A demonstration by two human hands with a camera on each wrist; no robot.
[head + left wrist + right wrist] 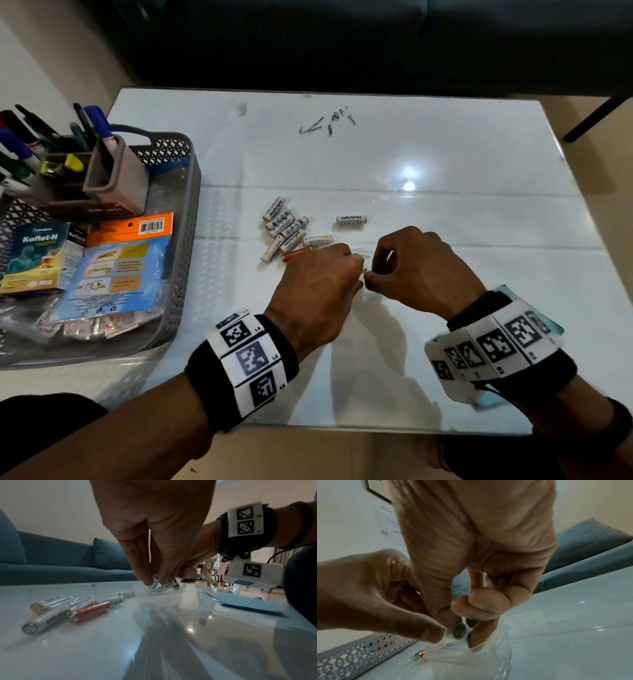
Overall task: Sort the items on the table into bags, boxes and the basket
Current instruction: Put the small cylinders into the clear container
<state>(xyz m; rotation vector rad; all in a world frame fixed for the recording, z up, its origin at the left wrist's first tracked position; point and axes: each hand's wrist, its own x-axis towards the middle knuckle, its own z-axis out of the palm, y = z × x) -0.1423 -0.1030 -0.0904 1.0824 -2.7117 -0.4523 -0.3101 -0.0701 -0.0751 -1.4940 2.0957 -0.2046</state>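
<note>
At the table's middle my left hand (pixel 356 270) pinches two white batteries (pixel 161 586) at the mouth of a clear plastic bag (pixel 157 599). My right hand (pixel 368 278) pinches the bag's rim (pixel 471 658) right beside them; one battery's metal end (pixel 459 630) shows between the two hands. Just left of the hands lie several loose white batteries (pixel 286 228) and a red one (pixel 294 255). A single white battery (pixel 351 219) lies apart, beyond the hands.
A grey basket (pixel 186 219) stands at the table's left edge with a pen holder (pixel 113 178), a medicine box (pixel 37 253) and packets in it. Small metal clips (pixel 325 125) lie far back. A blue sheet (pixel 243 601) lies under my right wrist.
</note>
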